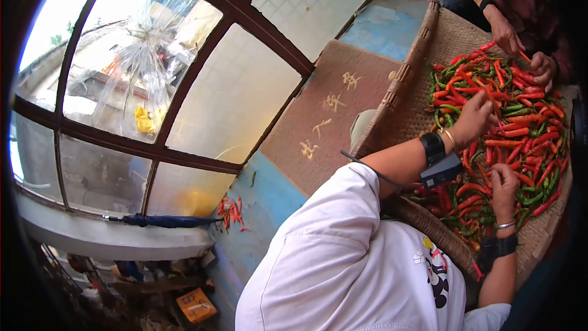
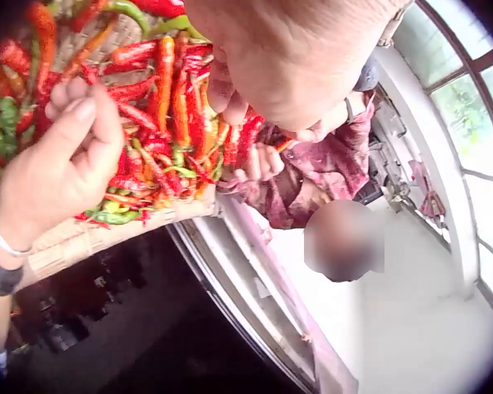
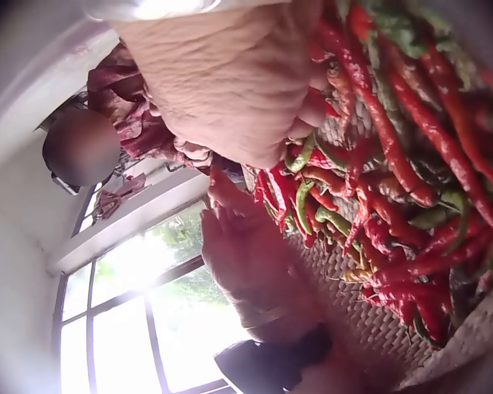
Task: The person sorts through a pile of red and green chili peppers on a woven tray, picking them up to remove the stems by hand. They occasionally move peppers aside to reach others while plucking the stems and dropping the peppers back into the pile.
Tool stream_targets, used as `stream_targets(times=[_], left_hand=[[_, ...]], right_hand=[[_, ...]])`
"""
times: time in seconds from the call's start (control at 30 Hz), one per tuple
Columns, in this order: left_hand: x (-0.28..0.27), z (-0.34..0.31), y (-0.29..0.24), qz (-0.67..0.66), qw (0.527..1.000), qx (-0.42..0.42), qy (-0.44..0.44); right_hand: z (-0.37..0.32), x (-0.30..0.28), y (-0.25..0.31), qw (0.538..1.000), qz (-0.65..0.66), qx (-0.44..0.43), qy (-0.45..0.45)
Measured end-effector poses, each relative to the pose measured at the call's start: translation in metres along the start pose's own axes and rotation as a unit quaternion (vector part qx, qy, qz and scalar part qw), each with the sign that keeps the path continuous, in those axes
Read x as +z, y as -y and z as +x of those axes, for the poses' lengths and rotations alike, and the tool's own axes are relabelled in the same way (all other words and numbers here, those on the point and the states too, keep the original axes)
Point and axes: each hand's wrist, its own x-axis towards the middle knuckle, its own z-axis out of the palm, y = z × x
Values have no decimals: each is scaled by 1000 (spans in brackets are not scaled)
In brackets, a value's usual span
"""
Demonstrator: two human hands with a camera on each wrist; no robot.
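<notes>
**Window** (image 1: 239, 92): arched, dark-framed, at the far left of the room, with frosted panes.

**Umbrella** (image 1: 162, 220): dark blue, folded, lying on the ledge below the window.

**Loose chillies** (image 1: 231, 211): a small red scatter on the blue floor, well apart from the tray.

**Doormat** (image 1: 331, 110): brown with yellow characters, just left of the tray.

**Woven tray** (image 1: 410, 104): large and flat with a raised rim. Its left side is bare weave and its right side carries the load.

**Left hand** (image 1: 471, 119): over the pile's left edge, fingers curled. It pinches one red chilli (image 1: 492, 99), which pokes out up and to the right of the knuckles. A black wrist unit sits behind the hand.

**Chilli pile** (image 1: 520, 129): fills the right half of the tray, directly beneath both hands.
- The pods are slender, mostly glossy red, some orange and a fair number green.
- Their long axes lie every way, with no common direction.

**Right hand** (image 1: 505, 185): nearer than the left, at the pile's near side.
- The fingertips are turned down among the pods, with the thumb against the forefinger.
- Whether a pod is caught between them I cannot tell.
- There is a silver bangle at the wrist.
- This hand is closest to the near pods, while the left is closer to the pile's middle.

**Second person's hand** (image 1: 505, 34): at the far side of the tray, in a patterned sleeve, also in the pile.
</notes>
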Motion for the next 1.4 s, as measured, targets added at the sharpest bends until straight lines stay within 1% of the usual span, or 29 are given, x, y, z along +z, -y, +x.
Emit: stream_targets(times=[0.03,0.07,0.1,0.13,0.17,0.2,0.23,0.3,0.33,0.37,0.4,0.43,0.47,0.5,0.57,0.67,0.7,0.77,0.83,0.9,0.97,1.0,1.03,1.1,1.13,1.2,1.23,1.3,1.4], left_hand=[[-7,6,1,9,1000,18,0],[-11,5,6,37,999,24,-5],[-11,1,3,64,997,30,-9],[-14,2,12,83,996,16,8],[-18,1,22,101,995,2,24],[-9,-8,19,79,996,-36,10],[-5,-12,19,114,992,-50,17],[0,-18,25,122,988,-71,60],[0,-20,32,164,982,-53,74],[-2,-19,44,195,976,-8,98],[0,-23,40,227,968,-33,105],[1,-27,36,259,958,-57,112],[-3,-27,46,323,936,20,140],[-1,-32,36,317,935,-22,155],[5,-42,16,350,916,-78,181],[-4,-38,52,339,917,-65,198],[-3,-39,50,341,917,-64,197],[1,-42,44,342,910,-84,219],[1,-43,41,343,910,-78,220],[3,-45,38,342,910,-73,223],[4,-47,35,260,941,-116,184],[4,-46,36,286,937,-81,182],[3,-47,34,289,937,-80,180],[5,-47,30,309,932,-87,170],[6,-47,26,311,931,-84,169],[13,-54,5,345,921,-66,167],[10,-51,11,348,921,-62,164],[7,-44,30,378,911,48,158],[11,-40,31,367,916,60,152]], right_hand=[[2,-5,1,1000,-1,1,2],[4,-10,3,993,-87,-56,-56],[5,-13,3,972,-171,-112,-113],[6,-18,-9,964,-220,-105,-102],[7,-20,-14,965,-220,-104,-100],[8,-22,-16,949,-267,-122,-116],[9,-24,-20,930,-313,-140,-132],[8,-27,-29,920,-344,-134,-129],[8,-30,-27,907,-389,-104,-124],[8,-29,-27,891,-430,-76,-120],[7,-30,-38,894,-438,-29,-89],[7,-31,-45,883,-461,-39,-78],[8,-33,-46,884,-461,-41,-72],[8,-35,-46,884,-461,-43,-65],[9,-36,-44,886,-455,-56,-73],[11,-36,-36,889,-447,-55,-79],[11,-36,-34,892,-444,-44,-76],[11,-38,-45,890,-445,-58,-82],[12,-40,-52,888,-447,-69,-88],[12,-43,-55,895,-437,-54,-72],[12,-46,-55,903,-414,-63,-92],[14,-44,-54,913,-385,-76,-112],[14,-42,-48,914,-382,-78,-112],[11,-42,-32,875,-464,-94,-106],[10,-42,-36,897,-436,-52,-51],[10,-42,-38,898,-433,-46,-56],[11,-41,-38,900,-431,-36,-57],[10,-39,-33,898,-434,-42,-66],[6,-38,-19,896,-437,-64,-46]])
